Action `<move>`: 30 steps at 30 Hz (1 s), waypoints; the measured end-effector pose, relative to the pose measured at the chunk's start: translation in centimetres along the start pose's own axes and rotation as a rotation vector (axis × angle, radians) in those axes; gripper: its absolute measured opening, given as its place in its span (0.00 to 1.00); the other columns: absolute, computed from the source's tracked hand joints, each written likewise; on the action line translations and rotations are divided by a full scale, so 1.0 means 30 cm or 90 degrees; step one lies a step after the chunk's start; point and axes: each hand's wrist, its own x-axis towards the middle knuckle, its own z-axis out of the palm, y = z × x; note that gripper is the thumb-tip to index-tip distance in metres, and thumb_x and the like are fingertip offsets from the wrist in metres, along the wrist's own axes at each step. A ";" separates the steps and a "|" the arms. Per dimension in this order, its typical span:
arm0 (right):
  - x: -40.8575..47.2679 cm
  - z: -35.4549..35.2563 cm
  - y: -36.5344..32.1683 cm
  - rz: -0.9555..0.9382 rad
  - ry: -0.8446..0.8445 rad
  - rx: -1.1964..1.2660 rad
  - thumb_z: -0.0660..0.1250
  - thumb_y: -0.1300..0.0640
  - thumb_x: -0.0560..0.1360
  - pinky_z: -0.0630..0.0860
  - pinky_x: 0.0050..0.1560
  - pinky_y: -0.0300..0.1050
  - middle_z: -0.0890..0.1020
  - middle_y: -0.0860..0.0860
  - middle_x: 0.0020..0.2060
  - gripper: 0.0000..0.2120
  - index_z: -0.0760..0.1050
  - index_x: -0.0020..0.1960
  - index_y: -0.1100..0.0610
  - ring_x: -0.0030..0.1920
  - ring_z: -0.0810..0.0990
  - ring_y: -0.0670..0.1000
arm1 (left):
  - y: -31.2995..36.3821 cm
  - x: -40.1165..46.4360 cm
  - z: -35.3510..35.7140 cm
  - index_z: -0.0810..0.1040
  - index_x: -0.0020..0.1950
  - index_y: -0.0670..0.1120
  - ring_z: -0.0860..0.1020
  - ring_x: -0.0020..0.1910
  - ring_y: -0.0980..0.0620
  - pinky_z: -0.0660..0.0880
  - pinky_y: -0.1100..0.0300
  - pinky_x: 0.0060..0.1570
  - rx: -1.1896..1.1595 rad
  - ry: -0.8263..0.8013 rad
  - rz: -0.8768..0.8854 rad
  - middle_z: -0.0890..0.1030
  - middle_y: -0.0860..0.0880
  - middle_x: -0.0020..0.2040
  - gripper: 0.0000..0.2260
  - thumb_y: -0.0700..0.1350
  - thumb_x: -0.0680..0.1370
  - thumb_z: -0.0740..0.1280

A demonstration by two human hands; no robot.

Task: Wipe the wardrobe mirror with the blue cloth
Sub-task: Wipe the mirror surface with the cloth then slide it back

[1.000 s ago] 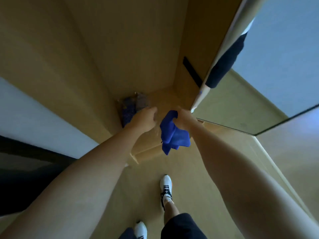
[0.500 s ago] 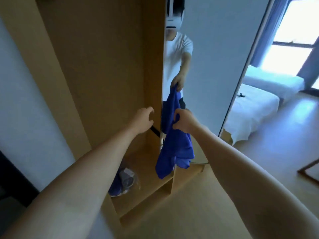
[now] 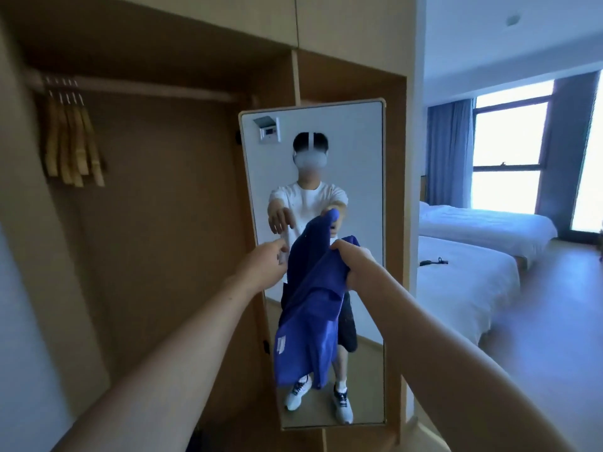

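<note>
Hands: right hand (image 3: 354,267) grips blue cloth (image 3: 310,318) before wardrobe mirror (image 3: 359,151).

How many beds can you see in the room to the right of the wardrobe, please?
2: a near bed with a small dark item on it, and a far bed behind it, nearer the window. Others may lie out of view.

Daylight floods in from the blown-out window (image 3: 509,151) at right, wardrobe (image 3: 156,223) interior dim and shadowed, whole frame soft with motion blur, wide-angle bending at edges, floor (image 3: 554,321) smeared bluish.
</note>
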 end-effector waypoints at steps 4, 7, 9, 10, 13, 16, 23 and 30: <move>0.046 -0.025 -0.030 -0.024 -0.049 0.045 0.76 0.48 0.68 0.78 0.57 0.57 0.79 0.56 0.49 0.18 0.71 0.47 0.56 0.51 0.79 0.59 | 0.064 0.066 -0.006 0.72 0.65 0.50 0.76 0.46 0.50 0.78 0.53 0.46 0.035 0.011 -0.011 0.76 0.49 0.55 0.14 0.47 0.80 0.63; 0.079 -0.040 -0.043 -0.020 -0.106 0.035 0.83 0.48 0.48 0.79 0.57 0.58 0.81 0.58 0.51 0.40 0.74 0.56 0.60 0.52 0.80 0.59 | 0.081 0.099 0.007 0.72 0.65 0.50 0.76 0.46 0.49 0.77 0.52 0.46 0.037 0.019 -0.027 0.76 0.49 0.53 0.15 0.46 0.78 0.63; 0.106 -0.035 -0.055 -0.021 -0.111 0.028 0.82 0.54 0.51 0.78 0.57 0.56 0.79 0.58 0.50 0.37 0.73 0.57 0.62 0.53 0.79 0.59 | 0.084 0.115 0.013 0.72 0.63 0.50 0.76 0.45 0.48 0.77 0.51 0.47 0.036 0.029 -0.029 0.76 0.48 0.51 0.14 0.46 0.78 0.63; 0.109 -0.030 -0.065 -0.021 -0.109 0.028 0.80 0.57 0.60 0.79 0.55 0.54 0.78 0.57 0.47 0.28 0.72 0.54 0.62 0.50 0.78 0.58 | 0.081 0.122 0.014 0.73 0.63 0.49 0.76 0.45 0.48 0.77 0.51 0.47 0.035 0.034 -0.029 0.76 0.48 0.50 0.13 0.46 0.78 0.63; 0.111 -0.003 -0.094 -0.012 -0.095 0.065 0.69 0.61 0.75 0.76 0.45 0.50 0.75 0.56 0.38 0.06 0.72 0.45 0.61 0.39 0.75 0.55 | 0.057 0.154 0.011 0.73 0.61 0.49 0.77 0.46 0.47 0.78 0.50 0.49 0.029 0.051 -0.031 0.77 0.47 0.51 0.12 0.45 0.77 0.64; 0.121 0.040 -0.116 -0.045 0.012 0.160 0.71 0.56 0.73 0.76 0.46 0.51 0.81 0.56 0.44 0.13 0.76 0.55 0.57 0.42 0.78 0.56 | 0.027 0.192 -0.005 0.74 0.61 0.49 0.78 0.47 0.47 0.79 0.48 0.50 0.030 0.078 -0.025 0.78 0.48 0.52 0.11 0.45 0.78 0.65; 0.144 0.210 -0.224 -0.357 0.030 0.049 0.62 0.51 0.81 0.73 0.59 0.47 0.77 0.54 0.59 0.22 0.64 0.75 0.51 0.62 0.77 0.58 | -0.070 0.278 -0.068 0.75 0.63 0.48 0.78 0.52 0.48 0.79 0.49 0.53 -0.003 0.124 0.012 0.78 0.48 0.56 0.14 0.42 0.78 0.66; 0.231 0.295 -0.416 -0.796 0.182 -0.453 0.62 0.49 0.78 0.62 0.68 0.62 0.79 0.51 0.56 0.11 0.72 0.57 0.53 0.65 0.70 0.58 | -0.170 0.381 -0.147 0.77 0.52 0.48 0.77 0.47 0.51 0.77 0.57 0.46 -0.007 0.199 0.118 0.76 0.52 0.49 0.07 0.38 0.77 0.66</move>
